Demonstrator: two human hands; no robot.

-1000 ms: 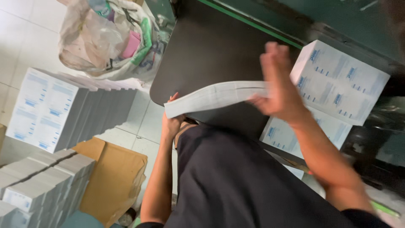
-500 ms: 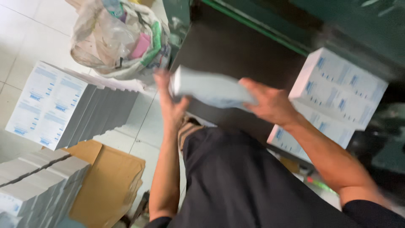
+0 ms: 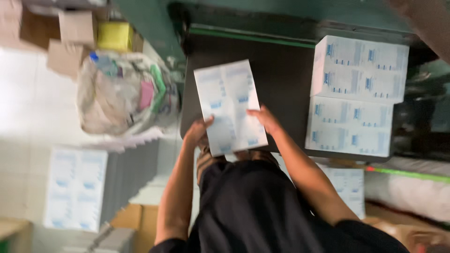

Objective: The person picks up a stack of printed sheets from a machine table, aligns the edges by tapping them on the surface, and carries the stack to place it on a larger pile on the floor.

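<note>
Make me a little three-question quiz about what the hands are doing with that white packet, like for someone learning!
1. True or false: both the left hand and the right hand touch the flat white packet.
2. What lies under the packet? A) dark table top B) white floor tiles C) the plastic bag of scraps
3. Fill in: on the table's right side lie two white ____, side by side.

Key: 1 true; 2 A; 3 boxes.
</note>
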